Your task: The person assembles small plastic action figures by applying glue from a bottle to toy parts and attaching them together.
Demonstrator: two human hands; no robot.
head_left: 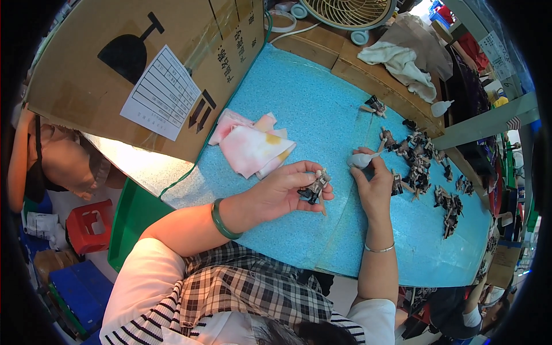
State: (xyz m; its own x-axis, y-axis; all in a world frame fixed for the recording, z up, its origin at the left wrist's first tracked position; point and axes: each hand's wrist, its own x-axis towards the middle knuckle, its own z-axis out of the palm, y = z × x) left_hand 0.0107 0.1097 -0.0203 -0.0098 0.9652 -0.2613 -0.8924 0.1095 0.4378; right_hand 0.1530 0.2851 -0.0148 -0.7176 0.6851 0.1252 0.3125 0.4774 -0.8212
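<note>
Near the front edge of the blue foam mat (299,109), left hand (282,192) pinches a small dark-grey figurine (314,187) with pale limbs, judged light, rigid, fragile at the joints, best gripped by the torso, while right hand (374,184) clamps a small pale squeeze bottle (361,160); beyond, similar figurines (420,161) toward the far right edge.

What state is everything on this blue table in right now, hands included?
Left hand: fingers closed on a small grey figure, lifted off the table.
Right hand: gripping a small white squeeze bottle, lying sideways.
Other figures: loose, scattered on the blue mat.
Pink cloth: crumpled, lying flat.
White cloth: bunched up.
Cardboard box: tipped against the mat's edge.
Fan: cannot tell whether it runs.
</note>
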